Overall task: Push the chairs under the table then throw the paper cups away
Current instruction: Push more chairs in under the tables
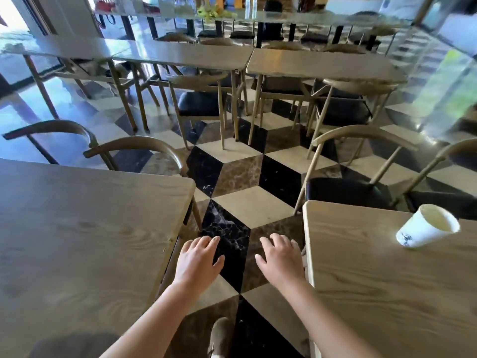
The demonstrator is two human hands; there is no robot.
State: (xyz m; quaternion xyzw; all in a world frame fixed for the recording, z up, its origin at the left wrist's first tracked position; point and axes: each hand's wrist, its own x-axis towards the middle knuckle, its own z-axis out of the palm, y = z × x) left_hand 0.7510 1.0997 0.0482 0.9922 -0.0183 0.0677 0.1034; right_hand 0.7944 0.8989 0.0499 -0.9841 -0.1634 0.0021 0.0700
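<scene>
Right now the paper cup (427, 226) is sitting near the far edge of the right-hand table (387, 280), leaning in this wide view with its mouth turned toward us, and nothing is touching it. Just beyond that edge, two chairs are standing out from the table: the nearer chair (356, 161) is showing its whole dark seat, and a second chair (454, 161) is poking in at the right border. Both hands are hovering over the aisle between the tables, fingers spread and relaxed, gripping nothing; the right hand (281, 259) is floating just beside the table's corner, the left hand (198, 259) close to the left table (77, 228).

Danger, as I'm reading it: shoving a chair hard could jolt the table, and a light cup that close to the edge could be tipping or rolling off. Whether it is holding liquid, I cannot tell. A chair leg could also be snagging the table's leg. Across the aisle, two more chair backs (134, 148) are peeking past the left table.
</scene>
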